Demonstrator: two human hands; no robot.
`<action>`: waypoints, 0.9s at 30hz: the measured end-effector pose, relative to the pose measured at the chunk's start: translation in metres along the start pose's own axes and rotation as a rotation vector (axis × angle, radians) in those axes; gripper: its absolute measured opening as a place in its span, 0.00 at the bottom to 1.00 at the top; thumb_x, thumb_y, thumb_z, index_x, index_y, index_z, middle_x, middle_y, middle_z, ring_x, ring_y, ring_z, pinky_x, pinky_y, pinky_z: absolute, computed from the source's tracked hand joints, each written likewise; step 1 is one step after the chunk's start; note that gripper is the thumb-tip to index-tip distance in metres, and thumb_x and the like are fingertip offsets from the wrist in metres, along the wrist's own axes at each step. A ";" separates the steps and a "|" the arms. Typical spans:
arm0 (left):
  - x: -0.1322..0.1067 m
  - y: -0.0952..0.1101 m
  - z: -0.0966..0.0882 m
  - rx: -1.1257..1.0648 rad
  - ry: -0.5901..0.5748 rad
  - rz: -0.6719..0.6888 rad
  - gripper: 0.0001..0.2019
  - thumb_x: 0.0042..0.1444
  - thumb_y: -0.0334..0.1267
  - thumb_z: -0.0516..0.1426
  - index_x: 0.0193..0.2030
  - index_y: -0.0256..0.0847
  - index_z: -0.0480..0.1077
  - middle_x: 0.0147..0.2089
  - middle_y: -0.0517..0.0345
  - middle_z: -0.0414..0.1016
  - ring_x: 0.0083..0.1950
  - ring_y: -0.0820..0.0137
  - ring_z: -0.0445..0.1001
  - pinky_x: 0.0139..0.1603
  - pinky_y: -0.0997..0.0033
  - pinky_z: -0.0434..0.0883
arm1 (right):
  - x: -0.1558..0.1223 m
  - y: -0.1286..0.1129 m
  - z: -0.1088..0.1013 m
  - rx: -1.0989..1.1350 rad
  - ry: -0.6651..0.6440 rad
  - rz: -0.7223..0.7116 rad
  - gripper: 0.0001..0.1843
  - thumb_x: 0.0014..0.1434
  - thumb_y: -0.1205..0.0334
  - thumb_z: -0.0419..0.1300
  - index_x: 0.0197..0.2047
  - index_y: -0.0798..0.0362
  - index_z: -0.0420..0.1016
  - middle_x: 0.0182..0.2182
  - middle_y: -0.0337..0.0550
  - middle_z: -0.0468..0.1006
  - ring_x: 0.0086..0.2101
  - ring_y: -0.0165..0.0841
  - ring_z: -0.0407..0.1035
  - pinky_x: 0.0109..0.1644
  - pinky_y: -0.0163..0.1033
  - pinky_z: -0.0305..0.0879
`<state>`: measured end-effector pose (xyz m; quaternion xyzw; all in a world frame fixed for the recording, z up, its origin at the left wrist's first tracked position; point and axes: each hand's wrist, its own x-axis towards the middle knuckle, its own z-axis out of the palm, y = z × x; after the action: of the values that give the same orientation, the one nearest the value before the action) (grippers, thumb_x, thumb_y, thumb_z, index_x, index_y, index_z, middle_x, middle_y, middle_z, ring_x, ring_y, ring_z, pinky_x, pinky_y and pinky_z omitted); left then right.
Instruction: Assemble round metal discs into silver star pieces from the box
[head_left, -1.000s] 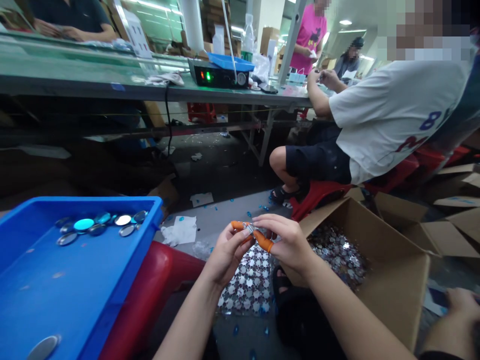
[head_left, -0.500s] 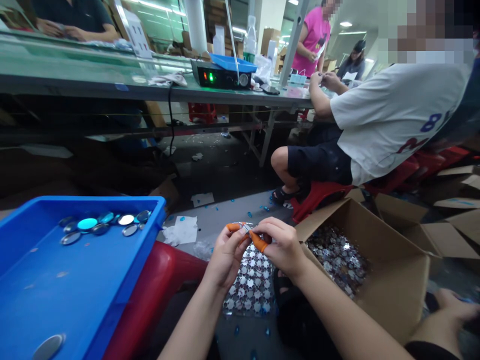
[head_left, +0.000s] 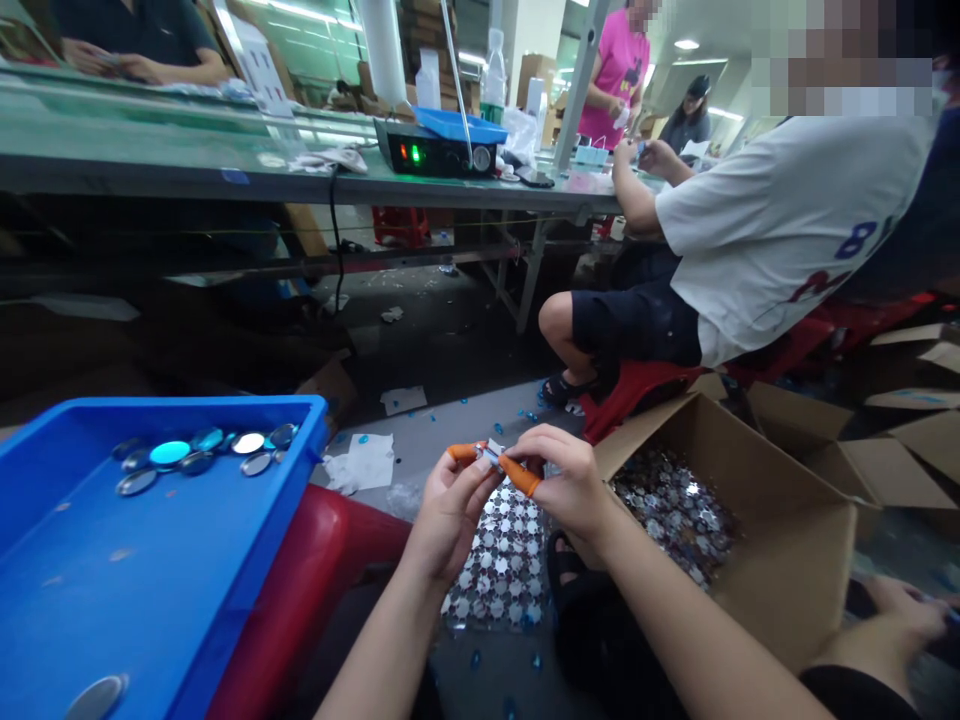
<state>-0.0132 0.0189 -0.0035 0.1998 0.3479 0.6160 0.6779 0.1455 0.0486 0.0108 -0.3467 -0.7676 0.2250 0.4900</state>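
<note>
Between my two hands is a small shiny silver piece (head_left: 493, 452), mostly covered by the fingers, so its full shape is hidden. My left hand (head_left: 448, 512) pinches it from the left, with an orange finger cot on one finger. From the right, my right hand (head_left: 568, 487) closes on it too, and an orange finger cot shows at its fingertip. Below the hands lies a clear-wrapped sheet of silver gear-shaped pieces (head_left: 495, 570) set in rows. To the right, a cardboard box (head_left: 784, 560) holds a heap of similar silver pieces (head_left: 675, 510).
On the left, a blue tray (head_left: 127, 600) with several round shiny discs (head_left: 171, 455) rests on a red stool (head_left: 330, 550). A co-worker in a white shirt (head_left: 780, 220) sits at the long workbench (head_left: 300, 185). Blue bits and paper scraps (head_left: 364, 465) litter the floor.
The silver piece has turned in my fingers and now shows a brighter, broader face. Both hands stay close together in nearly the same place. The view has shifted slightly.
</note>
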 end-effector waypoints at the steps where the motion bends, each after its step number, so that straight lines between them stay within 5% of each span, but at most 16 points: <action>1: 0.000 0.001 -0.001 0.022 -0.016 0.005 0.17 0.49 0.37 0.71 0.44 0.38 0.73 0.44 0.55 0.76 0.47 0.69 0.77 0.54 0.70 0.74 | 0.002 0.001 -0.004 0.027 0.015 0.033 0.02 0.59 0.64 0.66 0.38 0.52 0.79 0.33 0.43 0.77 0.28 0.29 0.68 0.29 0.34 0.66; 6: 0.000 0.009 -0.005 0.153 -0.066 0.127 0.20 0.49 0.40 0.71 0.48 0.39 0.75 0.47 0.51 0.77 0.50 0.63 0.77 0.55 0.66 0.74 | 0.005 0.001 -0.018 0.220 0.020 0.217 0.12 0.57 0.60 0.69 0.44 0.52 0.79 0.43 0.47 0.77 0.26 0.25 0.67 0.28 0.33 0.67; 11: -0.002 0.012 -0.008 0.405 -0.135 0.225 0.20 0.49 0.37 0.71 0.49 0.40 0.76 0.48 0.50 0.78 0.50 0.62 0.76 0.53 0.68 0.74 | 0.003 -0.004 -0.019 0.279 -0.083 0.222 0.15 0.58 0.60 0.68 0.49 0.50 0.79 0.53 0.50 0.76 0.30 0.27 0.70 0.33 0.35 0.71; 27: 0.000 0.008 -0.010 0.597 -0.240 0.272 0.19 0.56 0.39 0.67 0.54 0.41 0.74 0.51 0.50 0.78 0.53 0.63 0.76 0.57 0.65 0.74 | 0.004 -0.012 -0.028 0.203 -0.051 0.080 0.09 0.57 0.66 0.67 0.43 0.52 0.81 0.44 0.48 0.79 0.31 0.28 0.72 0.31 0.34 0.71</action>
<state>-0.0261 0.0183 -0.0046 0.5046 0.4008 0.5439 0.5374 0.1661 0.0442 0.0331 -0.3199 -0.7384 0.3299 0.4935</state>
